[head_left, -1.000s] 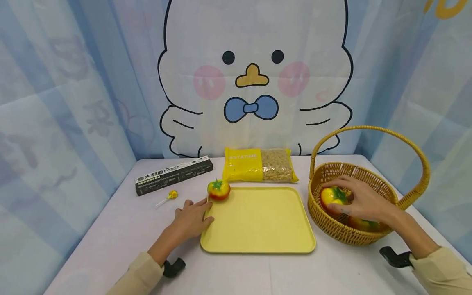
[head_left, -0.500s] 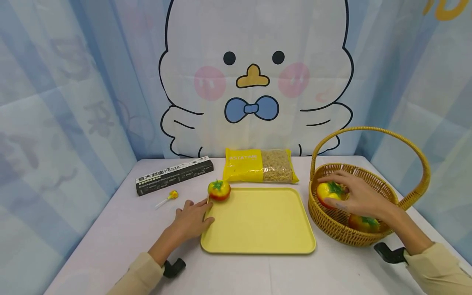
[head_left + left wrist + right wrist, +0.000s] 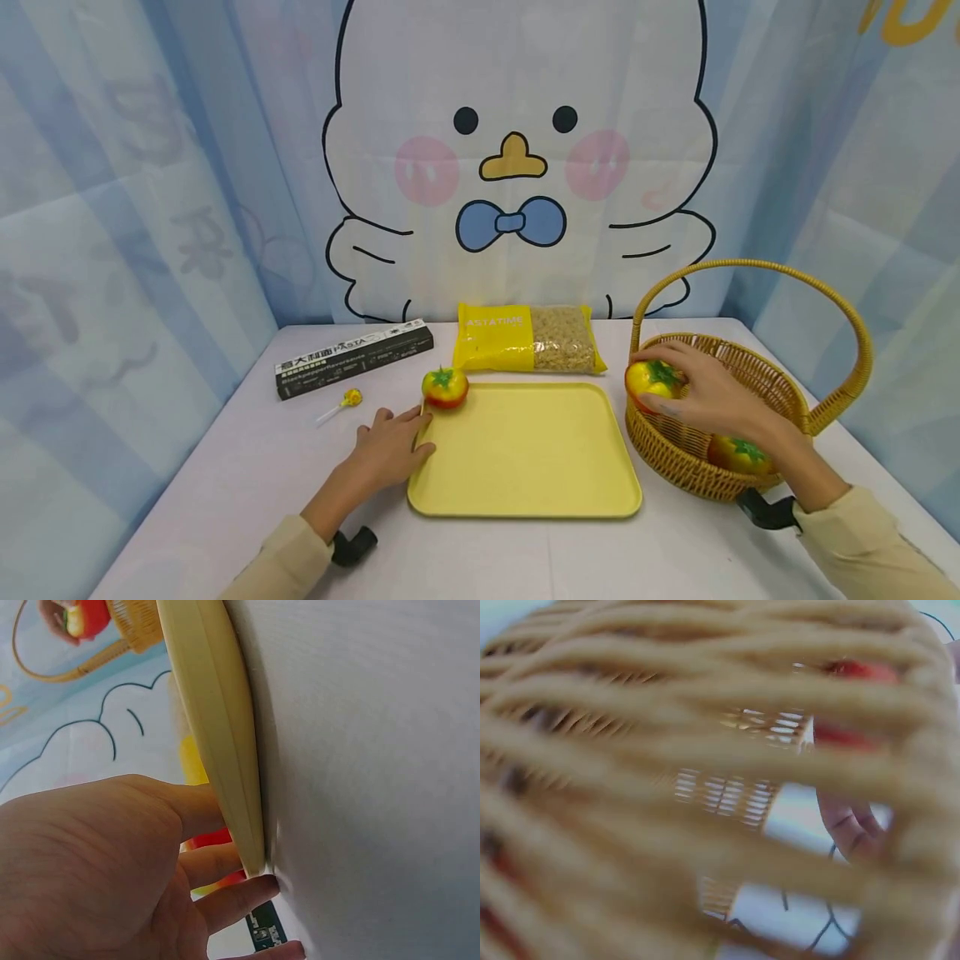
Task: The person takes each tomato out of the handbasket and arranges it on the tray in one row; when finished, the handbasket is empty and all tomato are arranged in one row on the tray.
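My right hand (image 3: 712, 393) pinches a yellow-and-red toy tomato (image 3: 647, 382) with a green top, at the left rim of the wicker basket (image 3: 678, 460). A second toy tomato (image 3: 738, 456) lies inside the basket. Woven strands fill most of the right wrist view, with red patches and fingertips (image 3: 853, 834) showing through gaps. My left hand (image 3: 390, 448) rests against the left edge of the yellow tray (image 3: 525, 454), its fingers fairly straight; the left wrist view shows them touching the tray's edge (image 3: 217, 727). Another toy tomato (image 3: 446, 390) sits on the tray's far left corner.
Behind the tray lies a yellow bag of pasta (image 3: 529, 338). A black-and-white pasta box (image 3: 354, 358) is at the back left, with a lollipop (image 3: 341, 406) in front of it. The basket's tall handle (image 3: 843, 312) arches over its opening. Printed curtains enclose the table.
The right hand has lifted the toy tomato from inside the basket and carried it left to the rim. The left hand and tray have stayed put.
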### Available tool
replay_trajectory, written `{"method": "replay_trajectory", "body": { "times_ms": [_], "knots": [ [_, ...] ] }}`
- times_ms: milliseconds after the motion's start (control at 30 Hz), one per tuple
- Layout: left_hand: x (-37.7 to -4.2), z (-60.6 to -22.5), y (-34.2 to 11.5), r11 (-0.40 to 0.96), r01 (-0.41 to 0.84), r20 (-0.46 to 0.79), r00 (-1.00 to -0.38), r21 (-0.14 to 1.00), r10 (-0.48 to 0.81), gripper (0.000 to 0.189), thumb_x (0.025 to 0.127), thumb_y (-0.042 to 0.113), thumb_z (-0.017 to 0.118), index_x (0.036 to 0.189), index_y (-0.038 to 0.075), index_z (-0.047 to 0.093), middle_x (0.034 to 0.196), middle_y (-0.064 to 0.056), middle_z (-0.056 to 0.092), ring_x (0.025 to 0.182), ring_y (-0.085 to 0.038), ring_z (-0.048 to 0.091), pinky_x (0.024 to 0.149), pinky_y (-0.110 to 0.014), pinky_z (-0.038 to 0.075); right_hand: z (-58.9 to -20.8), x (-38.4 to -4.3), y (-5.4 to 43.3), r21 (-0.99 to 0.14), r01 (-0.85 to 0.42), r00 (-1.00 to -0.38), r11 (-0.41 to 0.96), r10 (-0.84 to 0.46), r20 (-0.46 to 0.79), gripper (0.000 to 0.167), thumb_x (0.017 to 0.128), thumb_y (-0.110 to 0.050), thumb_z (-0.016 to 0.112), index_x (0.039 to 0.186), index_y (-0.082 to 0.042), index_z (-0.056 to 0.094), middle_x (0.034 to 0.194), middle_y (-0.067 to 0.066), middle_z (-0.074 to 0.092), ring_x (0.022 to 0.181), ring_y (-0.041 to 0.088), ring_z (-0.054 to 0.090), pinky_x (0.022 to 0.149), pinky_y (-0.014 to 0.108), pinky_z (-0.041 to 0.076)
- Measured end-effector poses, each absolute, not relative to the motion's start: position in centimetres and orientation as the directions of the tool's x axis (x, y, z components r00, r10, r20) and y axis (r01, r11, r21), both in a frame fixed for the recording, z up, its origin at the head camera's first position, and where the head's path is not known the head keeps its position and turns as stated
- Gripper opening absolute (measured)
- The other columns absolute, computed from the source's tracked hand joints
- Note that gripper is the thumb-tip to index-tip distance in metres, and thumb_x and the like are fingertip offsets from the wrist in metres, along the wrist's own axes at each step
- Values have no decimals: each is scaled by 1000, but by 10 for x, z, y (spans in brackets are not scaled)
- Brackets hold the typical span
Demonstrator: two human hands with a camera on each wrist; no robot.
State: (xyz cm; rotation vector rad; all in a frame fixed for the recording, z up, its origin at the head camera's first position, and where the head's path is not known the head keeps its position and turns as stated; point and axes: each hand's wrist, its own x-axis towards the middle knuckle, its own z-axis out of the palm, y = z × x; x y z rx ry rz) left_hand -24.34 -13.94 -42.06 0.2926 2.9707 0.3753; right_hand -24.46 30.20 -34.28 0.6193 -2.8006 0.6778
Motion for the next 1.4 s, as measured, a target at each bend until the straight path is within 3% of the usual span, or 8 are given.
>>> {"method": "replay_trajectory", "body": {
  "times_ms": [367,567,800,1400],
  "knots": [
    [-244,-423,-140,950,172,-117,-971,260,207,54,105,38,64,154,15,57,168,-9,47,132,-43,50,101,-69,43,-342,-250,283,-379,-503,-856,777,-387,343,51,92,-23,81,140,-11,66,132,17,66,113,34,63,95,59,55],
    [-244,-423,-141,951,170,-120,-971,258,206,54,105,38,64,154,15,56,168,-9,46,133,-43,49,101,-69,43,-343,-252,272,-401,-497,-862,769,-382,335,55,91,-24,82,141,-11,64,126,16,68,103,26,64,85,42,57],
    [-245,-422,-141,952,170,-120,-971,253,205,55,105,38,64,154,15,56,168,-9,46,131,-42,50,99,-67,44,-346,-257,257,-437,-509,-858,742,-399,322,58,92,-25,83,143,-8,63,138,17,66,109,28,65,90,47,57],
    [-243,-420,-139,951,168,-115,-972,259,203,54,105,38,64,154,15,57,168,-9,47,131,-42,49,99,-66,44,-368,-275,223,-492,-582,-813,648,-476,335,51,89,-22,87,135,-10,67,130,15,67,107,25,65,79,33,56]
  ]
}}
